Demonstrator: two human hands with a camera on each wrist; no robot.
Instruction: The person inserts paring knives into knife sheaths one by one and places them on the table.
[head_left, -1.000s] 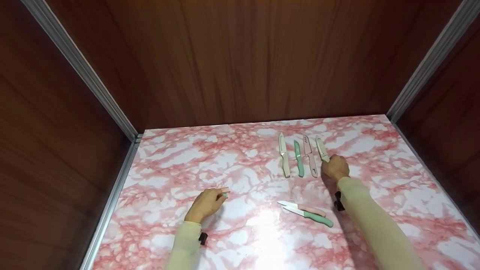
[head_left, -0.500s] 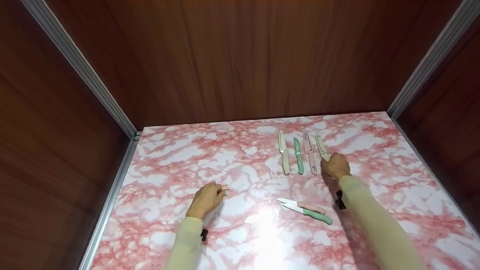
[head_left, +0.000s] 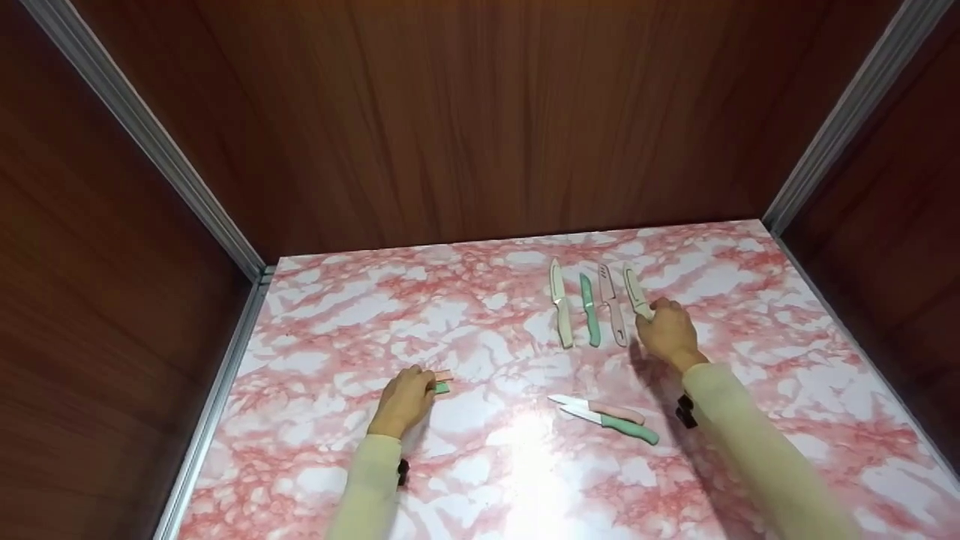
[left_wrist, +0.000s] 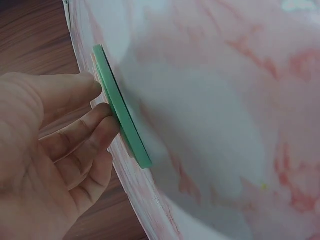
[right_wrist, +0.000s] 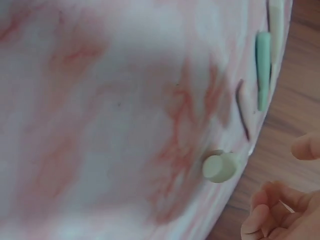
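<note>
Overhead glare, blurry wrist views

Both hands [head_left: 405, 399] [head_left: 670, 334] down, fingers curled

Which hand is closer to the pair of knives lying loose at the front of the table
The right. The right hand is by the far row, its forearm passing just right of the two loose knives. The left hand is farther off to their left, holding a green sheath.

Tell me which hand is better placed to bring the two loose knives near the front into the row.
Likely the right hand: it is open beside the row, close to the loose knives. The left hand already pinches green and pink sheaths.
</note>
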